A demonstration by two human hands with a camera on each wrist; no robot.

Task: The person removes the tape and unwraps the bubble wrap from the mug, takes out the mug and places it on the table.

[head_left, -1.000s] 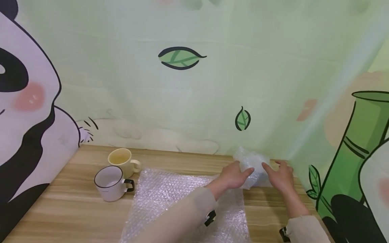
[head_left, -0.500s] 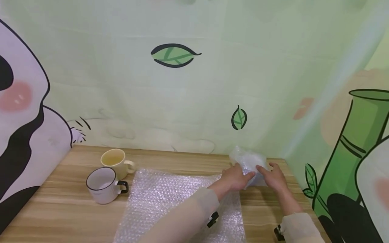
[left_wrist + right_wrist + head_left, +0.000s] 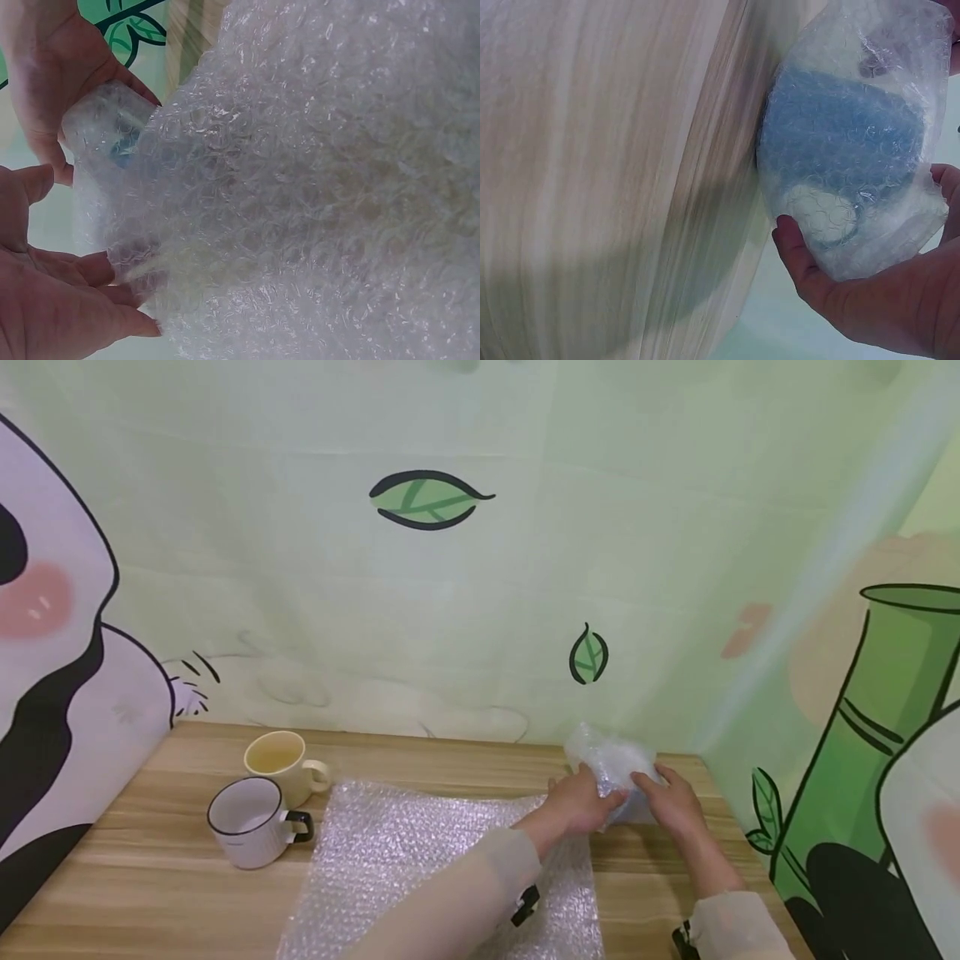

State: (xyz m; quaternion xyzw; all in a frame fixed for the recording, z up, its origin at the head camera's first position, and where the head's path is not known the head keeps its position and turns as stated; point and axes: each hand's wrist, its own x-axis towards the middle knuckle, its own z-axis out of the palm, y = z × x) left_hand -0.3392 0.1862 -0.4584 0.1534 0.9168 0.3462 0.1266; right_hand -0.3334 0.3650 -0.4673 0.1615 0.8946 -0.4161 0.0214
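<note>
At the table's back right sits a bundle [image 3: 609,758] of bubble wrap. Through the wrap in the right wrist view shows a blue mug-like body [image 3: 844,131] with a light rounded part below it. My left hand [image 3: 576,802] holds the bundle's left side, thumb in front and fingers partly hidden behind. The right side is gripped by my right hand [image 3: 677,803], its thumb on the front of the wrap. Under my left forearm lies a flat sheet of bubble wrap [image 3: 397,843], which fills much of the left wrist view.
A yellow mug [image 3: 295,787] and a white mug [image 3: 246,845] with a black rim and handle stand close together at the left on the wooden table [image 3: 150,877]. Behind it hangs a green printed backdrop [image 3: 465,610] with leaves and pandas.
My right hand has drawn inward, its fingers coming closer around the bundle's side. The left hand keeps its place. The head view has turned slightly right.
</note>
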